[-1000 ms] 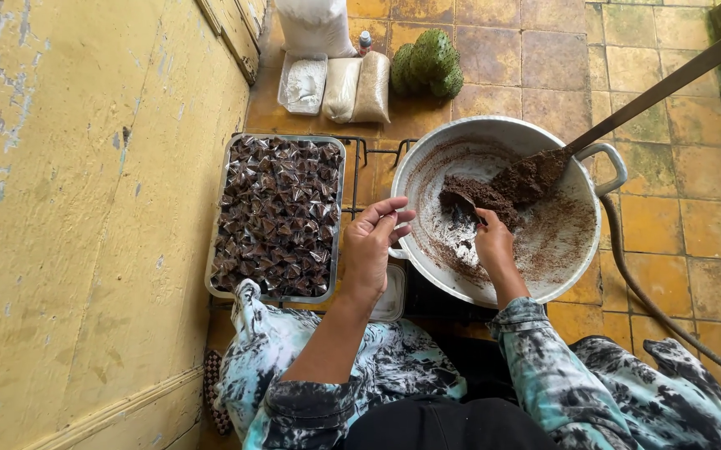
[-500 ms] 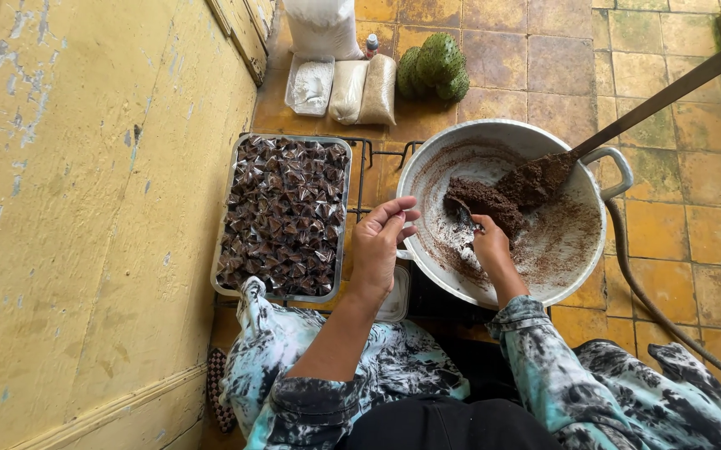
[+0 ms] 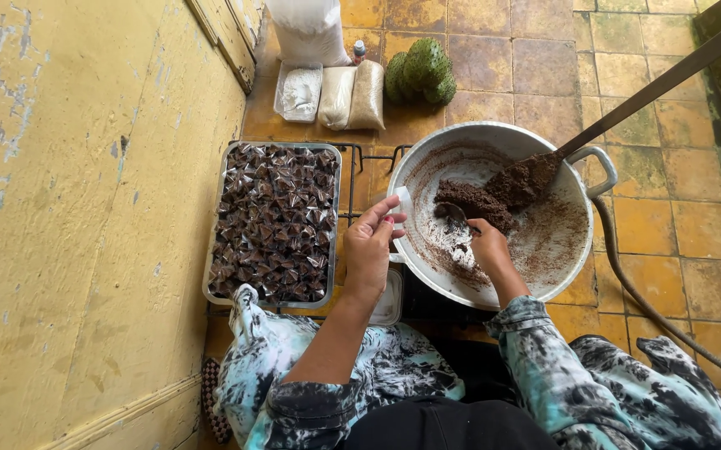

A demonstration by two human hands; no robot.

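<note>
A small clear wrapper is pinched between the fingertips of the left hand, just over the rim of the large metal basin. A spoon is gripped by the right hand and dipped into the brown paste inside. A tray of dark wrapped cones lies beside the basin on the tiled floor.

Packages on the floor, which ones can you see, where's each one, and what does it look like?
White sack: top centre, by the wall, bulky.
Clear bag of white powder: below the sack, flat.
Two pale tan bags: right of the powder, side by side.
Small bottle: behind them, dark cap.
Clear wrapper: in the left hand.
</note>
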